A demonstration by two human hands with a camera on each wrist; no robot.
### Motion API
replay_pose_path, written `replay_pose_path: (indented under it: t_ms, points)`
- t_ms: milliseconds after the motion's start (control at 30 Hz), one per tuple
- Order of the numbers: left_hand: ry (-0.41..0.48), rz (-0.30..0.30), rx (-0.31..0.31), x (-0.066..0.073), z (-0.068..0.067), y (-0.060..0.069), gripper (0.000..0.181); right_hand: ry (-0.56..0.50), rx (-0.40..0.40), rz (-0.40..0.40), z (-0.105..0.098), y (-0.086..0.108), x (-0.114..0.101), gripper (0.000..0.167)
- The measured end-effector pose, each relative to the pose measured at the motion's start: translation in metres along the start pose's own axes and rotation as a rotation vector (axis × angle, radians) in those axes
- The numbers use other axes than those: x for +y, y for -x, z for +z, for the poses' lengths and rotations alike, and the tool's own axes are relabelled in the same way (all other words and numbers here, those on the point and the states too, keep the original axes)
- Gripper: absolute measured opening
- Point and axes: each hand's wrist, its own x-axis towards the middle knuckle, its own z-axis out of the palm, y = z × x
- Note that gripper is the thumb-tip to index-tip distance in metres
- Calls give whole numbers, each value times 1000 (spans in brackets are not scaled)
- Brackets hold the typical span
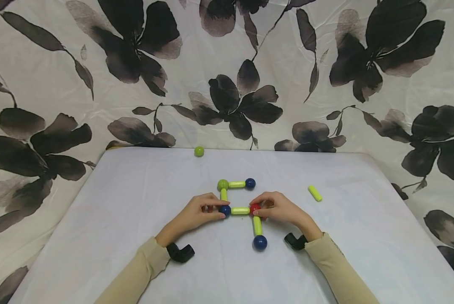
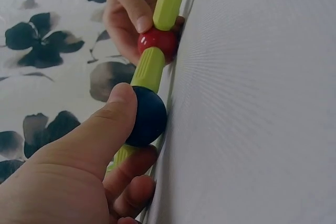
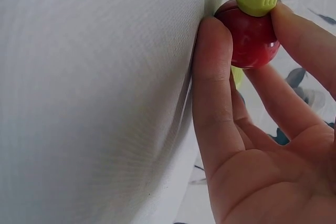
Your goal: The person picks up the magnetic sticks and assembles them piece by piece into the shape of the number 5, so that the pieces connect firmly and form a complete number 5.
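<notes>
A chain of yellow-green rods and coloured balls lies on the white table. My left hand (image 1: 198,211) pinches the blue ball (image 1: 225,210) at its corner between thumb and fingers. At the other end of a short rod (image 1: 240,210), my right hand (image 1: 282,207) holds the red ball (image 3: 254,38) with its fingertips. From the red ball a rod (image 1: 257,226) runs toward the near side to another blue ball (image 1: 260,242). Behind the left-hand ball, a rod (image 1: 223,194) leads to a green ball (image 1: 222,184), then a rod (image 1: 236,184) reaches a third blue ball (image 1: 250,183).
A loose yellow-green rod (image 1: 315,193) lies to the right of the chain. Near the table's far edge sits a single green ball (image 1: 199,151). A flower-patterned cloth (image 1: 306,55) hangs behind the table (image 1: 136,177). Both wrists carry black mounts.
</notes>
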Motion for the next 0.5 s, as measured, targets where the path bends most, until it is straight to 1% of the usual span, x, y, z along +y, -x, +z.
replay_pose_path:
  t_ms: [67,167,200,267,333,400,433,500]
  points:
    - [6,13,0,7,-2,1,33,0,1,7,0,2,-8,28]
    - [-10,20,-10,11,-4,0,32,-4,1,9,-1,7,-22,28]
    - [-21,26,-15,7,-5,-2,32,-7,0,8,-2,8,-25,28]
    - [-53,20,-31,4,-8,-7,31,-11,-3,6,-2,6,-18,29]
    - [-110,16,-44,4,-12,-15,28,-12,-7,5,-2,2,-8,29]
    - [-181,22,-61,11,-17,-28,26,-9,-10,11,-2,-2,3,30]
    - [-221,30,-74,20,-19,-36,24,-9,-10,14,-2,-4,8,30]
    - [-302,62,-114,41,-20,-55,21,-11,-12,13,-1,-4,8,29]
